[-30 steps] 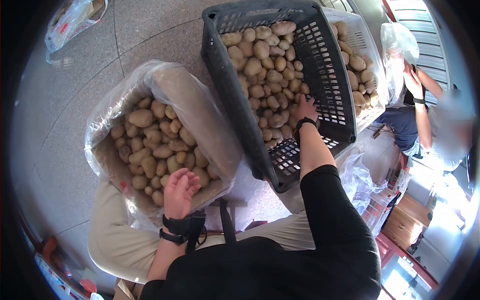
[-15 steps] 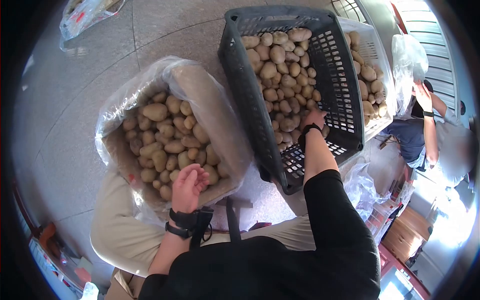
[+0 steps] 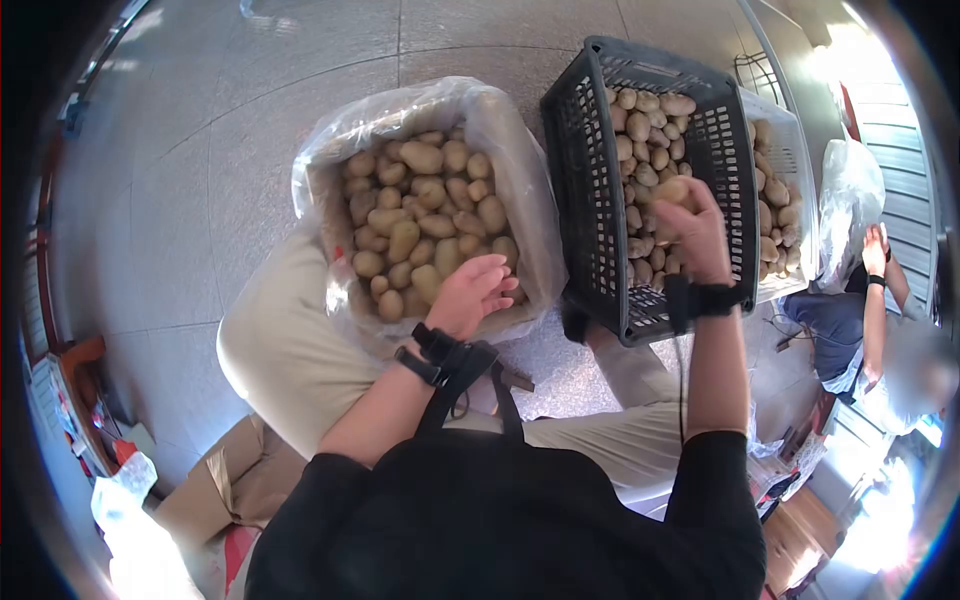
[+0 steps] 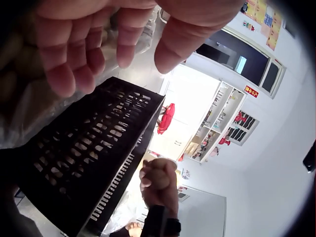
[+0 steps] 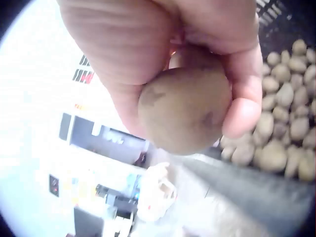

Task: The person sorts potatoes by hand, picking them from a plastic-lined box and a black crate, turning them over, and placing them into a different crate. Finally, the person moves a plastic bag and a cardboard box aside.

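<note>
My right hand (image 3: 697,235) is raised above the black crate (image 3: 735,165) and grips a potato (image 3: 672,190) between thumb and fingers. Up close in the right wrist view the potato (image 5: 186,111) shows dark patches, and part of something behind it in the grip is mostly hidden. In the left wrist view, the right hand (image 4: 161,185) with its potato is beyond the crate's rim. My left hand (image 3: 472,298) is over the near right edge of the plastic-lined box (image 3: 330,200), fingers relaxed and holding nothing. Potatoes (image 3: 420,225) lie in that box and in the crate.
A white crate (image 3: 800,150) of potatoes stands right of the black one. Further right a person (image 3: 850,330) handles a clear plastic bag (image 3: 850,190). An open cardboard box (image 3: 215,485) sits at lower left; beige-trousered legs (image 3: 285,330) flank the lined box.
My right hand has risen out of the black crate with a potato in its grip. The head view has shifted, so the box and crates appear further right. The left hand stays by the lined box.
</note>
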